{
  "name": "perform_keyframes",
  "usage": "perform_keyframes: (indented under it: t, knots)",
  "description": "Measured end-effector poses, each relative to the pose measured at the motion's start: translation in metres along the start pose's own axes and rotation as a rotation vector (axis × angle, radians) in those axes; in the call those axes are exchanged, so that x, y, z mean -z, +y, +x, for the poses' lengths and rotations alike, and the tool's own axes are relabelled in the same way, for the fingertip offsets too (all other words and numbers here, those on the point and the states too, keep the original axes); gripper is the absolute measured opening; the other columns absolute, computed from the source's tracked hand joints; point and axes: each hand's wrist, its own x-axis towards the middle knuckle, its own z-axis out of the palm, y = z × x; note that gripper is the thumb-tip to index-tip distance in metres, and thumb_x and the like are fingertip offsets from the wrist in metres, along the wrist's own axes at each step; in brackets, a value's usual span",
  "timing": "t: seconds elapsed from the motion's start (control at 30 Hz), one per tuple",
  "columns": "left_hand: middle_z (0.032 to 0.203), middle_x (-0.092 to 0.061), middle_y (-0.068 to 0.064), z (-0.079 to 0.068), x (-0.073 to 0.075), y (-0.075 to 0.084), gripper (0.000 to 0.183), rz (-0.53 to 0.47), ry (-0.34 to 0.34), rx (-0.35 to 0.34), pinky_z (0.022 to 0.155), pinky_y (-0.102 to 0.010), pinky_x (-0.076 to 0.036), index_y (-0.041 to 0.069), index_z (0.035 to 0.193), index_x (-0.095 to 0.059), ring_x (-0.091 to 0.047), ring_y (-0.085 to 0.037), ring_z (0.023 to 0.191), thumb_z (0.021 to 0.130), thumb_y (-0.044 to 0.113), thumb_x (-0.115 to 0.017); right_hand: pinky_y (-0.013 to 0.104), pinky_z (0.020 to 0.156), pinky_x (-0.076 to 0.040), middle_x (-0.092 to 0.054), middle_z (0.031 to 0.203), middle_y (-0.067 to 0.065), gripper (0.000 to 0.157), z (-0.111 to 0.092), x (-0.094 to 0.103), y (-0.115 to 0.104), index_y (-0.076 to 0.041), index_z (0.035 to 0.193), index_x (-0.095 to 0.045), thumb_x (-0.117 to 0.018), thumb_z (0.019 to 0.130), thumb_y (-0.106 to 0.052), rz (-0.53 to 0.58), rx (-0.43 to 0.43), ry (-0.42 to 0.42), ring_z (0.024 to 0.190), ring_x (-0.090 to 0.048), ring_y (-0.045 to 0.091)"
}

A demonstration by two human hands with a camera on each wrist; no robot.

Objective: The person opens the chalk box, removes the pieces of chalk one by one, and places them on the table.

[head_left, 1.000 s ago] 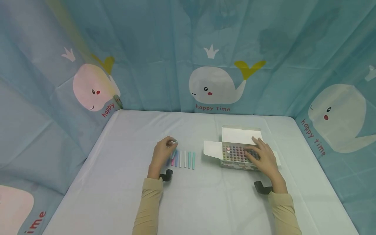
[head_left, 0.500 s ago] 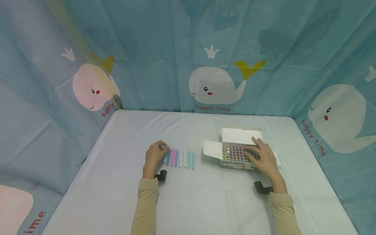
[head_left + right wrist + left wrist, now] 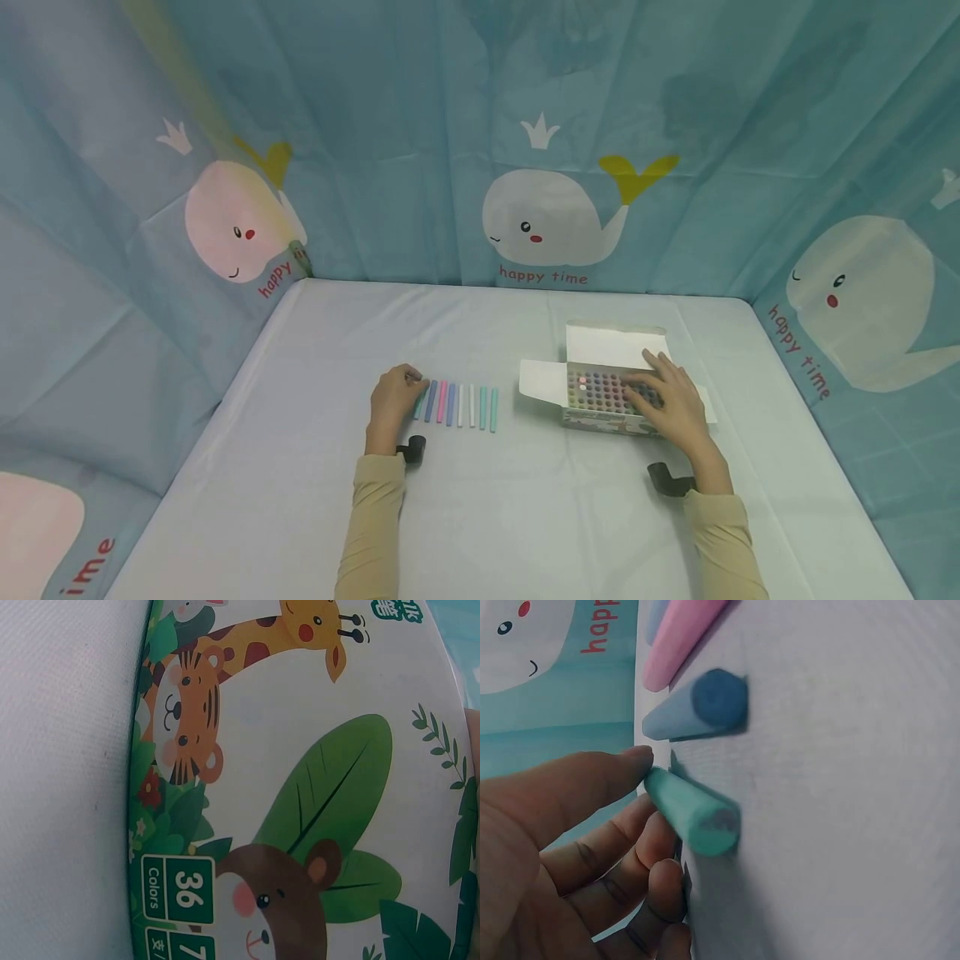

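At the left end of a row of chalk sticks, my left hand pinches the far end of a green chalk stick between thumb and fingers. The stick lies on or just at the white tabletop, beside a blue chalk stick and a pink one. My right hand rests over the right part of an open chalk box, fingers loosely bent above the chalk ends. In the right wrist view, the box side shows printed animals and "36 Colors".
Further right in the row lie white chalk sticks and green chalk sticks. The box's white lid stands folded back, with a side flap spread left. A blue whale-print curtain surrounds the table.
My left hand has moved left and down with the chalk stick to the row's left end. A blue and a pink stick, partly covered before, now show fully. My right hand has stayed still.
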Motion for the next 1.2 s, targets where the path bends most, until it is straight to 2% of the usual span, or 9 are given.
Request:
perform_keyframes:
  t: [0.13, 0.27, 0.37, 0.47, 0.63, 0.77, 1.03, 1.2]
  knots:
    - [0.078, -0.063, -0.012, 0.000, 0.000, 0.002, 0.031, 0.010, 0.008, 0.001, 0.063, -0.037, -0.047, 0.000, 0.103, -0.064, -0.057, -0.023, 0.069, 0.085, 0.025, -0.066, 0.056, 0.111, -0.009, -0.036, 0.144, 0.020, 0.027, 0.000, 0.000, -0.001, -0.015, 0.106, -0.067, -0.065, 0.085, -0.033, 0.003, -0.004, -0.003, 0.135, -0.024, 0.041]
    - [0.085, -0.065, -0.013, -0.002, 0.001, 0.003, 0.029, 0.012, 0.025, -0.011, 0.068, -0.040, -0.049, 0.001, 0.102, -0.065, -0.060, -0.025, 0.076, 0.085, 0.026, -0.065, 0.056, 0.111, -0.009, -0.036, 0.143, 0.020, 0.027, 0.000, 0.001, -0.001, -0.014, 0.106, -0.067, -0.065, 0.085, -0.033, 0.003, -0.002, -0.004, 0.135, -0.024, 0.041]
    - [0.090, -0.065, -0.012, -0.004, 0.003, 0.007, 0.028, -0.009, 0.029, -0.045, 0.069, -0.040, -0.049, 0.003, 0.102, -0.065, -0.060, -0.025, 0.079, 0.086, 0.026, -0.065, 0.056, 0.111, -0.010, -0.036, 0.143, 0.020, 0.027, 0.000, 0.001, -0.001, -0.014, 0.106, -0.067, -0.065, 0.085, -0.032, 0.001, 0.000, -0.005, 0.135, -0.024, 0.041]
    - [0.091, -0.064, -0.011, -0.005, 0.003, 0.015, 0.027, -0.030, 0.029, -0.086, 0.064, -0.036, -0.048, 0.004, 0.102, -0.066, -0.059, -0.022, 0.076, 0.087, 0.026, -0.064, 0.056, 0.111, -0.010, -0.036, 0.143, 0.020, 0.027, 0.000, 0.001, -0.001, -0.015, 0.105, -0.067, -0.066, 0.085, -0.032, -0.001, 0.000, -0.005, 0.135, -0.024, 0.041]
    - [0.093, -0.063, -0.008, -0.008, -0.003, 0.033, 0.025, -0.056, 0.031, -0.161, 0.060, -0.030, -0.046, 0.007, 0.103, -0.067, -0.056, -0.018, 0.072, 0.087, 0.026, -0.064, 0.057, 0.110, -0.010, -0.036, 0.143, 0.020, 0.026, 0.000, 0.001, -0.001, -0.015, 0.106, -0.067, -0.066, 0.085, -0.031, -0.001, 0.002, -0.005, 0.135, -0.024, 0.042]
    - [0.094, -0.063, -0.006, -0.012, -0.013, 0.051, 0.023, -0.050, 0.027, -0.240, 0.063, -0.028, -0.046, 0.009, 0.102, -0.067, -0.055, -0.016, 0.073, 0.086, 0.026, -0.065, 0.058, 0.110, -0.010, -0.036, 0.143, 0.021, 0.026, -0.001, 0.001, -0.002, -0.015, 0.106, -0.067, -0.067, 0.084, -0.030, 0.005, 0.009, -0.003, 0.134, -0.024, 0.043]
    - [0.092, -0.064, -0.001, -0.022, -0.033, 0.090, 0.019, -0.016, 0.018, -0.375, 0.076, -0.034, -0.041, 0.015, 0.101, -0.068, -0.058, -0.018, 0.082, 0.087, 0.027, -0.065, 0.058, 0.109, -0.011, -0.037, 0.142, 0.021, 0.026, 0.000, 0.003, -0.004, -0.014, 0.105, -0.067, -0.067, 0.084, -0.028, 0.007, 0.014, 0.005, 0.134, -0.025, 0.043]
    - [0.093, -0.064, 0.000, -0.026, -0.045, 0.108, 0.016, 0.001, 0.025, -0.463, 0.075, -0.034, -0.041, 0.016, 0.100, -0.068, -0.058, -0.018, 0.084, 0.087, 0.026, -0.064, 0.058, 0.109, -0.012, -0.037, 0.142, 0.021, 0.026, 0.000, 0.003, -0.005, -0.014, 0.105, -0.067, -0.067, 0.083, -0.029, 0.000, 0.008, 0.004, 0.134, -0.025, 0.043]
